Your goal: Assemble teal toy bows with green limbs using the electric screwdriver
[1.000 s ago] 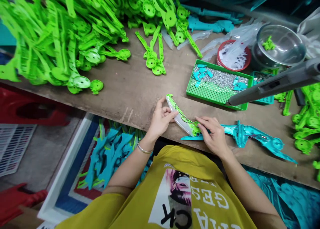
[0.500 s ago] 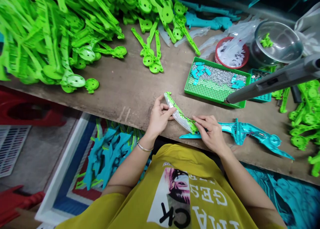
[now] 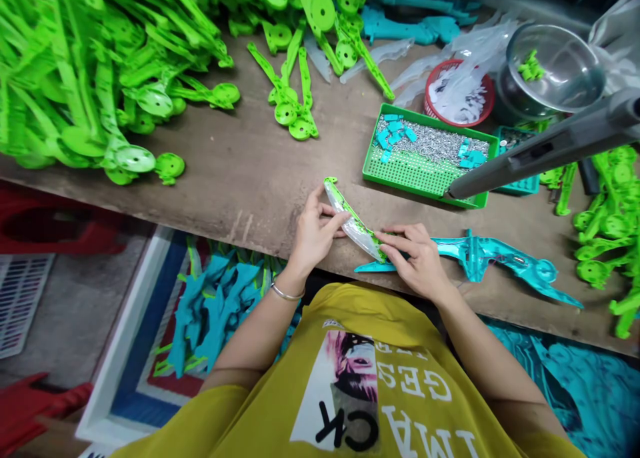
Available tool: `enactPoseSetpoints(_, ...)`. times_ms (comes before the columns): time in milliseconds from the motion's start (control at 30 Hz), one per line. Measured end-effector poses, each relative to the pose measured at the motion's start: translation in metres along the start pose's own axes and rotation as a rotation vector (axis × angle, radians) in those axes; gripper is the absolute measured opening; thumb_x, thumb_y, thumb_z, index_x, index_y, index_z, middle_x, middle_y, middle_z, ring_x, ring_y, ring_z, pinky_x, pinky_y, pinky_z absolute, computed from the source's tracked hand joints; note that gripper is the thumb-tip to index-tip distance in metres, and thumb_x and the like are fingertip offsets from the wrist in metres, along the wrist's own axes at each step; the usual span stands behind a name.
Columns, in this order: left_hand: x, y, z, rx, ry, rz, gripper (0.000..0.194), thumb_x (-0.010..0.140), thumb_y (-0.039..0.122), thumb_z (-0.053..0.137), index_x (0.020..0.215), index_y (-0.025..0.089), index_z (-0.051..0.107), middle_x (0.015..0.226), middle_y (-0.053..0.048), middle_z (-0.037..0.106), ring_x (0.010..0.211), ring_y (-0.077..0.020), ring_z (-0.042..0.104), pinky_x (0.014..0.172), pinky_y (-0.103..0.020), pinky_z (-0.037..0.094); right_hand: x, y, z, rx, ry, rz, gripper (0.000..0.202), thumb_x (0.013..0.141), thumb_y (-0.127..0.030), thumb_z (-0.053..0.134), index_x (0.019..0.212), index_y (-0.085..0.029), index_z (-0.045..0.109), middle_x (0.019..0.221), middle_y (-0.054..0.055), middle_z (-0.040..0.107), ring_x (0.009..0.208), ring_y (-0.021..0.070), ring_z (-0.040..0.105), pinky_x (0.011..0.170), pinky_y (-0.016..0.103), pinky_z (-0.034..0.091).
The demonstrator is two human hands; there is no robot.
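Between my hands, just above the bench's front edge, is a curved green plastic part with a clear plastic blade (image 3: pixel 361 237) along its near side. My left hand (image 3: pixel 319 230) is closed on its upper middle, thumb on the clear blade. At the lower end, my right hand (image 3: pixel 416 258) pinches the green part; what lies under those fingertips is hidden. A long teal plastic shell (image 3: pixel 473 255) rests on the bench beneath and beyond my right hand, its left tip showing below the held part.
A green tray (image 3: pixel 425 155) holds screws and small teal pieces. A grey electric screwdriver (image 3: pixel 540 148) slants over it. Behind are a red basket (image 3: pixel 430 105) and a metal bowl (image 3: pixel 570 78). Green parts (image 3: pixel 85 78) heap at left, more at right. A crate of teal parts (image 3: pixel 225 305) sits below.
The view has shifted slightly, so the bench items appear a little further left and up. Both hands keep the same grip on the green part with the clear blade.
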State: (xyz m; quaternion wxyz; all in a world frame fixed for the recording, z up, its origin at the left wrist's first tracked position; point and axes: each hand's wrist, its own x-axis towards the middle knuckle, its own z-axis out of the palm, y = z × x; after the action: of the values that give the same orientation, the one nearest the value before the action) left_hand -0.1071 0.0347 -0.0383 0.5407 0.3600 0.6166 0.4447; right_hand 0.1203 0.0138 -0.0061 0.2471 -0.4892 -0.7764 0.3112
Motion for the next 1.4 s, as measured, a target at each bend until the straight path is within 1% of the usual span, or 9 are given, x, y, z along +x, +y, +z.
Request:
enactPoseSetpoints(333, 0.001, -0.003, 0.000, 0.011, 0.007, 0.024, 0.084, 0.080, 0.023, 0.077, 0.154, 0.027, 0.038, 0.084, 0.005, 0.061, 0.061, -0.0100, 0.068, 0.056, -0.022, 0.062, 0.000, 0.001, 0.002, 0.018, -0.007, 0.026, 0.025, 0.096, -0.034, 0.067, 0.117, -0.027, 0.079, 0.113, 0.007, 0.075, 0.103, 0.0240, 0.062, 0.094, 0.043, 0.050)
enactPoseSetpoints(533, 0.002, -0.006, -0.001, 0.023, 0.017, 0.038, 0.086, 0.078, 0.025, 0.080, 0.154, 0.026, 0.042, 0.080, 0.005, 0.062, 0.061, -0.0098, 0.067, 0.059, -0.023, 0.062, 0.005, 0.000, 0.002, 0.044, -0.035, 0.095, 0.017, 0.094, -0.034, 0.070, 0.106, -0.031, 0.082, 0.110, 0.005, 0.076, 0.103, 0.0242, 0.063, 0.095, 0.044, 0.050)
enactPoseSetpoints(667, 0.000, -0.004, -0.002, 0.073, 0.020, 0.055, 0.083, 0.080, 0.027, 0.079, 0.155, 0.025, 0.044, 0.078, 0.004, 0.065, 0.059, -0.0098, 0.065, 0.060, -0.023, 0.061, 0.006, 0.000, 0.000, 0.057, -0.065, 0.106, 0.018, 0.095, -0.037, 0.068, 0.105, -0.033, 0.082, 0.108, 0.005, 0.077, 0.102, 0.0249, 0.063, 0.092, 0.045, 0.049)
enactPoseSetpoints(767, -0.001, 0.000, -0.002, 0.137, 0.016, 0.065, 0.082, 0.081, 0.028, 0.080, 0.155, 0.022, 0.045, 0.077, 0.003, 0.066, 0.058, -0.0099, 0.064, 0.058, -0.023, 0.060, 0.005, 0.002, 0.000, -0.011, -0.082, 0.115, 0.018, 0.095, -0.041, 0.067, 0.105, -0.036, 0.082, 0.110, 0.004, 0.077, 0.101, 0.0262, 0.062, 0.090, 0.046, 0.045)
enactPoseSetpoints(967, -0.004, 0.010, -0.007, 0.340, -0.004, 0.112, 0.078, 0.085, 0.030, 0.077, 0.156, 0.021, 0.043, 0.073, 0.005, 0.067, 0.059, -0.0120, 0.065, 0.062, -0.026, 0.058, 0.002, 0.009, 0.005, -0.091, -0.059, 0.100, 0.019, 0.093, -0.052, 0.068, 0.103, -0.043, 0.081, 0.112, 0.001, 0.078, 0.100, 0.0273, 0.060, 0.087, 0.047, 0.035)
enactPoseSetpoints(1067, -0.004, 0.014, -0.010, 0.514, -0.032, 0.217, 0.080, 0.089, 0.031, 0.073, 0.159, 0.020, 0.036, 0.073, 0.004, 0.067, 0.063, -0.0142, 0.066, 0.068, -0.028, 0.056, 0.002, 0.011, 0.006, -0.082, -0.058, 0.092, 0.019, 0.093, -0.053, 0.068, 0.101, -0.043, 0.081, 0.111, 0.001, 0.078, 0.101, 0.0275, 0.061, 0.087, 0.047, 0.036)
enactPoseSetpoints(1200, -0.003, 0.021, -0.011, 0.780, -0.062, 0.356, 0.071, 0.093, 0.037, 0.068, 0.156, 0.016, 0.042, 0.081, -0.003, 0.070, 0.075, -0.0200, 0.068, 0.079, -0.033, 0.055, 0.004, 0.013, 0.005, -0.060, -0.081, 0.102, 0.020, 0.094, -0.053, 0.066, 0.102, -0.043, 0.081, 0.112, 0.001, 0.078, 0.101, 0.0280, 0.062, 0.087, 0.048, 0.037)
enactPoseSetpoints(1333, -0.004, 0.027, -0.012, 0.955, -0.042, 0.272, 0.067, 0.096, 0.048, 0.062, 0.154, 0.018, 0.046, 0.073, -0.004, 0.070, 0.072, -0.0239, 0.070, 0.074, -0.035, 0.054, 0.004, 0.015, 0.005, -0.035, -0.108, 0.107, 0.022, 0.095, -0.054, 0.064, 0.104, -0.043, 0.081, 0.113, 0.002, 0.078, 0.102, 0.0286, 0.064, 0.089, 0.051, 0.038)
enactPoseSetpoints(1400, 0.001, 0.030, -0.016, 0.971, -0.014, 0.273, 0.056, 0.098, 0.049, 0.059, 0.147, 0.021, 0.057, 0.073, -0.006, 0.071, 0.073, -0.0253, 0.071, 0.073, -0.036, 0.054, 0.003, 0.016, 0.006, -0.036, -0.108, 0.106, 0.022, 0.094, -0.054, 0.064, 0.104, -0.043, 0.081, 0.112, 0.002, 0.078, 0.102, 0.0294, 0.064, 0.088, 0.052, 0.039)
